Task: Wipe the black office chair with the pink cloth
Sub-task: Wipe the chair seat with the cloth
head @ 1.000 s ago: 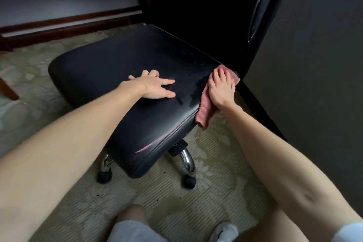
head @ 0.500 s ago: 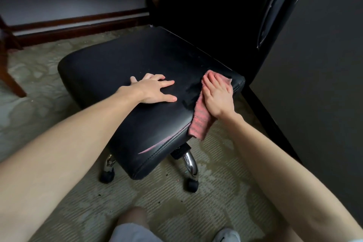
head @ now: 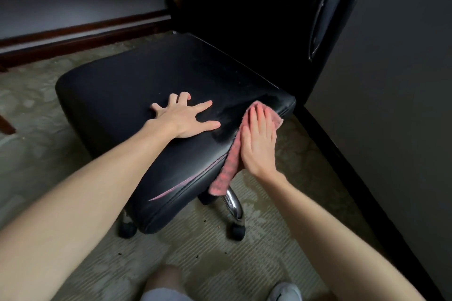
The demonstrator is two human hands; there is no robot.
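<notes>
My left hand (head: pixel 184 118) lies flat on the seat of the black office chair (head: pixel 137 95), fingers spread wide and holding nothing; my right hand (head: pixel 258 140) presses the pink cloth (head: pixel 226 171) against the seat's right edge, fingers straight and close together; the cloth drapes over that edge, its lower end hanging beside the chrome leg (head: pixel 232 201); the chair stands on patterned carpet (head: pixel 36 149), next to a dark wall (head: pixel 391 105).
</notes>
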